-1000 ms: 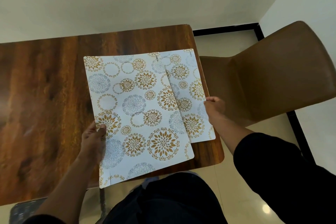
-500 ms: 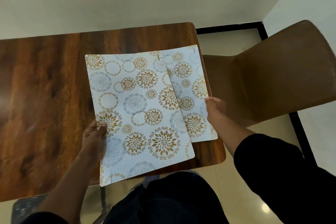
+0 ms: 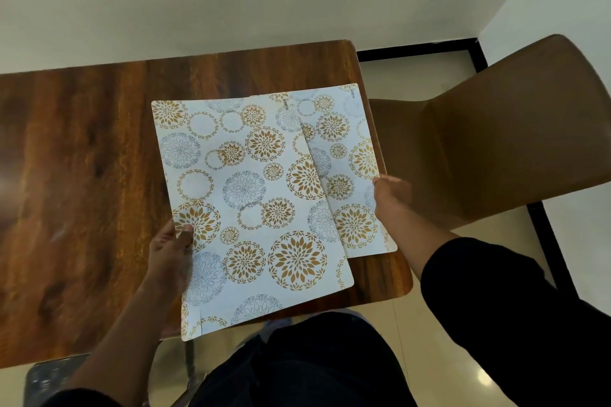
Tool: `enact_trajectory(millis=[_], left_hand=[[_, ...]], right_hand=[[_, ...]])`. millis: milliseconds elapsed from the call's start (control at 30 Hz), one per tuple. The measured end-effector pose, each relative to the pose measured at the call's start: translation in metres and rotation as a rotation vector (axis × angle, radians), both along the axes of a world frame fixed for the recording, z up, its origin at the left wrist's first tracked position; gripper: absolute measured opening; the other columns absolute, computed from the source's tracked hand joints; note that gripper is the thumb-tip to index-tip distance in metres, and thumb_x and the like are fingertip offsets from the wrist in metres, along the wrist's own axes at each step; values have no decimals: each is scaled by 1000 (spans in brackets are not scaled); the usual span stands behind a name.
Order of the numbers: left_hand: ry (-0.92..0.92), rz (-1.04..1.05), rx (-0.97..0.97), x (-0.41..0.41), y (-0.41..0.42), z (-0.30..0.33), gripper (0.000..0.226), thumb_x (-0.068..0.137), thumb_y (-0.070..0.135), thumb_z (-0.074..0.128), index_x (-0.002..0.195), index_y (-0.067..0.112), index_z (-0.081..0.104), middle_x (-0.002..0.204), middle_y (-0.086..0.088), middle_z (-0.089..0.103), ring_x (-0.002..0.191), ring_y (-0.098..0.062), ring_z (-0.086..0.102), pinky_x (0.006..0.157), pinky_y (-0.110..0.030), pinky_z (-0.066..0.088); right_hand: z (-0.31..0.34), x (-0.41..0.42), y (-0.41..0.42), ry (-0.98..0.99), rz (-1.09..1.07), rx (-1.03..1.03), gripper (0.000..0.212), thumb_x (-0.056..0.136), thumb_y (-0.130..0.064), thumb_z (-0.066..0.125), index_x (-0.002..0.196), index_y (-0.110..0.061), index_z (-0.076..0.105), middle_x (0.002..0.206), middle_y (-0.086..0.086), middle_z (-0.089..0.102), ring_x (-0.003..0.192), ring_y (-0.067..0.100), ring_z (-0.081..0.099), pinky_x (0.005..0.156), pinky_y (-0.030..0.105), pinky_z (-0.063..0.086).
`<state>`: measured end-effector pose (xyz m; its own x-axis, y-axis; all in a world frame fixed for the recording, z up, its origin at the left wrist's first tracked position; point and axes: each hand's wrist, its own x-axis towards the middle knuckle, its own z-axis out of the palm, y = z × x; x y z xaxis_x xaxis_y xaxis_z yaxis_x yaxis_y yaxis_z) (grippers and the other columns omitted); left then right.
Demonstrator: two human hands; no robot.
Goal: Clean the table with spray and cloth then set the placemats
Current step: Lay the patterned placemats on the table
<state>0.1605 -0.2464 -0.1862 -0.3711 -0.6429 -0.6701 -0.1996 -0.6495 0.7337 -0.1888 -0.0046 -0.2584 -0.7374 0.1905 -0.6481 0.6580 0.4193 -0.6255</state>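
Note:
Two white placemats printed with gold and grey flower circles overlap above the right end of the dark wooden table [image 3: 82, 158]. The upper placemat [image 3: 251, 208] is held at its left edge by my left hand [image 3: 172, 254], thumb on top. Under it, sticking out to the right, the lower placemat [image 3: 347, 175] is pinched at its right edge by my right hand [image 3: 386, 195]. The upper mat's near corner overhangs the table's front edge. No spray bottle or cloth is in view.
A brown moulded chair [image 3: 496, 149] stands right beside the table's right end. White walls close in behind and to the right. Below is shiny beige floor [image 3: 413, 324] with black border strips, and a grey seat [image 3: 49, 380] shows at the lower left.
Both placemats have shifted slightly to the right, and the lower mat now sticks out a little farther from under the upper one. Both hands keep their grips.

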Motion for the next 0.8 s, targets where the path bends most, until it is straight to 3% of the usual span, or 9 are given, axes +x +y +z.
enact_trajectory(millis=[267, 467, 600, 733, 800], left_hand=[[-5, 14, -23, 2, -1, -4, 37, 115, 7, 46, 149, 0, 56, 146, -24, 66, 99, -22, 82, 87, -46, 66], [18, 12, -10, 3, 0, -4, 36, 115, 6, 45, 149, -1, 54, 149, -27, 63, 97, -21, 82, 88, -47, 65], [33, 3, -5, 2, 1, -4, 38, 114, 5, 45, 150, -3, 53, 149, -28, 62, 98, -22, 82, 88, -49, 65], [13, -24, -7, 0, 7, -2, 26, 114, 5, 45, 128, 6, 67, 136, -21, 70, 94, -23, 83, 82, -48, 67], [12, -33, -4, 1, 11, -1, 26, 115, 6, 45, 127, 8, 68, 133, -17, 72, 95, -24, 83, 83, -49, 67]], right_hand=[[10, -2, 1, 15, 56, -13, 16, 92, -16, 68, 107, -15, 73, 100, 4, 73, 90, 24, 71, 73, 32, 60], [18, 0, 15, 133, 346, 115, 13, 93, -13, 65, 94, -25, 67, 89, -7, 66, 75, 10, 64, 59, 25, 49], [15, -4, 28, 129, 399, 107, 19, 93, -12, 66, 93, -31, 70, 94, -8, 69, 81, 12, 68, 70, 34, 61], [12, -4, 33, 137, 363, 87, 20, 93, -9, 67, 97, -28, 73, 99, -5, 70, 83, 11, 67, 69, 30, 59], [12, -4, 33, 135, 343, 86, 20, 94, -8, 68, 98, -26, 74, 100, -4, 70, 82, 11, 66, 67, 28, 57]])
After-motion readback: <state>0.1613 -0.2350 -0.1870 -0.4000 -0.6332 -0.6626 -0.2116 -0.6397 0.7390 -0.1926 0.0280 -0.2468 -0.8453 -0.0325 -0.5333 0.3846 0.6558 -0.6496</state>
